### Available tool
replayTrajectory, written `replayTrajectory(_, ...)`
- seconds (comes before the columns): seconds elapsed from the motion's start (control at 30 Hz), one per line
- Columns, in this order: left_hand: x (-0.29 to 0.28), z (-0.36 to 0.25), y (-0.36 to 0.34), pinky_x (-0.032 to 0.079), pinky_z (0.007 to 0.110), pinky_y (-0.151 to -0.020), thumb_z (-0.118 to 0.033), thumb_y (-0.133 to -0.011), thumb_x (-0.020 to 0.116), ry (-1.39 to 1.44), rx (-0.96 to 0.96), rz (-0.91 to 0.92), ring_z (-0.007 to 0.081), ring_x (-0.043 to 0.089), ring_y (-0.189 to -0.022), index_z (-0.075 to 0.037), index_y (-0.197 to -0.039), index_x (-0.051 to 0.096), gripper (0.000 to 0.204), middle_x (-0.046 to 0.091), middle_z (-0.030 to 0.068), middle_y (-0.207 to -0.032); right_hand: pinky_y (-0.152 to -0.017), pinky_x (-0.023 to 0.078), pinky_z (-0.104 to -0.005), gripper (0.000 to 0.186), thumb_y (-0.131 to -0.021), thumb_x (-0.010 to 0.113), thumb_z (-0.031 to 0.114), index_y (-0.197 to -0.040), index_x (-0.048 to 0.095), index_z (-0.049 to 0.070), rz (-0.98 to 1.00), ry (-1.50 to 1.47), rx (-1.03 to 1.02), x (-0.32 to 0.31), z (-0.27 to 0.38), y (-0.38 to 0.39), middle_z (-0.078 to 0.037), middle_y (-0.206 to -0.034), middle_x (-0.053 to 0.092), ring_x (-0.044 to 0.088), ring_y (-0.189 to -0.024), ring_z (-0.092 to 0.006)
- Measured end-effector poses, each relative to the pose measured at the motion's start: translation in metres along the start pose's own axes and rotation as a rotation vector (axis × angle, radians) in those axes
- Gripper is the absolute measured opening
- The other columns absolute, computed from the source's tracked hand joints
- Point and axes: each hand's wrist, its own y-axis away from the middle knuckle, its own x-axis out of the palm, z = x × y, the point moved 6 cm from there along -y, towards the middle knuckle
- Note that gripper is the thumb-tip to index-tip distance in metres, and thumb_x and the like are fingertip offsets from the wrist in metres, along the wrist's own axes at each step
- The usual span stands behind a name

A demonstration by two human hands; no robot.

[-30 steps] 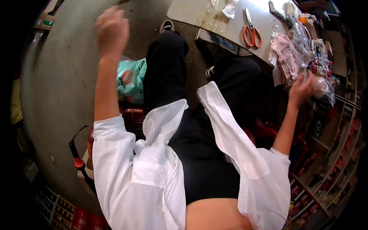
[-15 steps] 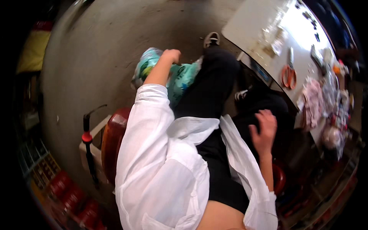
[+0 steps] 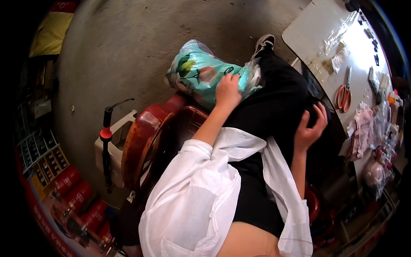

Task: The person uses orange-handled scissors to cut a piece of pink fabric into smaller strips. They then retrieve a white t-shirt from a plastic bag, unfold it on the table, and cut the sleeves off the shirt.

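A shiny turquoise plastic bag (image 3: 199,70) printed with flowers bulges beside my black-trousered left leg. At its gathered end, near my knee, the fingers of my left hand (image 3: 229,92) are curled on the plastic. What lies inside the bag is hidden. My right hand (image 3: 310,128) is over my right thigh, fingers apart and holding nothing. To its right, orange-handled scissors (image 3: 343,96) lie on the white table (image 3: 308,30).
Clear plastic wrap (image 3: 332,43), a pink cloth (image 3: 361,128) and several small packages crowd the table. On my left stand a brown chair arm (image 3: 143,132), a pale stool (image 3: 124,128) and a black pump-like tool with a red collar (image 3: 105,139). Red boxes (image 3: 79,195) sit lower left.
My left forearm has swung off the bag, which now shows more fully, and that hand is at its gathered end. The view has shifted. My right hand stays near my thigh.
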Motion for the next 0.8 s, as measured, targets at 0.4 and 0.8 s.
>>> replayTrajectory(0.4,-0.193,0.084,0.014,0.047,0.031,-0.078,0.005,-0.076,0.062,0.398,-0.119,-0.722,0.021,0.061,-0.084,-0.001,-0.094,0.065,0.019,0.063,0.0081,-0.087,-0.086,0.047,-0.0419,0.066,-0.079,0.071,0.043,-0.113,0.051,-0.009,0.657,-0.171,0.488,0.239,0.003,-0.001,-0.024,-0.107,0.059,0.058,-0.097,-0.0395)
replayTrajectory(0.8,-0.223,0.092,0.018,0.047,0.028,-0.078,-0.001,-0.082,0.064,0.319,-0.189,-0.764,0.0151,0.061,-0.084,-0.001,-0.095,0.068,0.014,0.065,0.0044,-0.09,-0.075,0.048,-0.0326,0.061,-0.08,0.06,0.052,-0.089,0.065,-0.008,1.051,-0.592,0.582,0.286,0.072,0.049,-0.018,-0.082,0.064,0.063,-0.081,-0.0238)
